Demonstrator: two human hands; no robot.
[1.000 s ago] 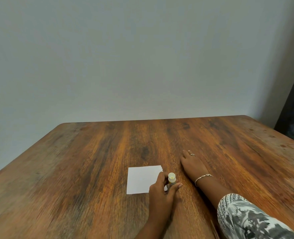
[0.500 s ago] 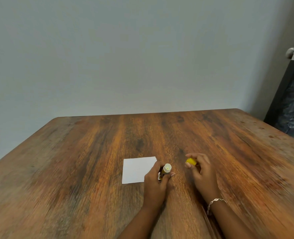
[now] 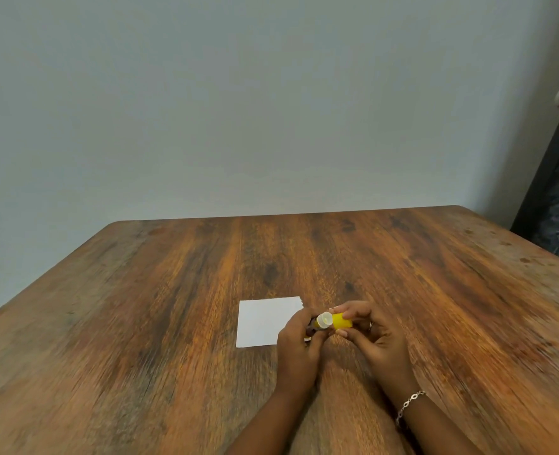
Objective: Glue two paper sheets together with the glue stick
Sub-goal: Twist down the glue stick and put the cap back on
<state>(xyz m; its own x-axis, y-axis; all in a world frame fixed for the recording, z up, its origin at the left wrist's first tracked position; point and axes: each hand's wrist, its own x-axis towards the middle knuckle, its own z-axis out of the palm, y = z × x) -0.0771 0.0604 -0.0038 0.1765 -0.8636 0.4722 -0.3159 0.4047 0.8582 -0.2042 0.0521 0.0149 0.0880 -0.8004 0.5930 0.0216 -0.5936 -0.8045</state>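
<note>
Near table centre, left hand is gripping the glue stick; right hand, half a second ago apart, is now pinching the yellow cap against its tip (recapping, probably). Paper is lying just beside, apparently glued.

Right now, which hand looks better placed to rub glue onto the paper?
The left hand, probably. It holds the uncapped glue stick right beside the white paper; the right hand holds the yellow cap, farther from the paper.
</note>
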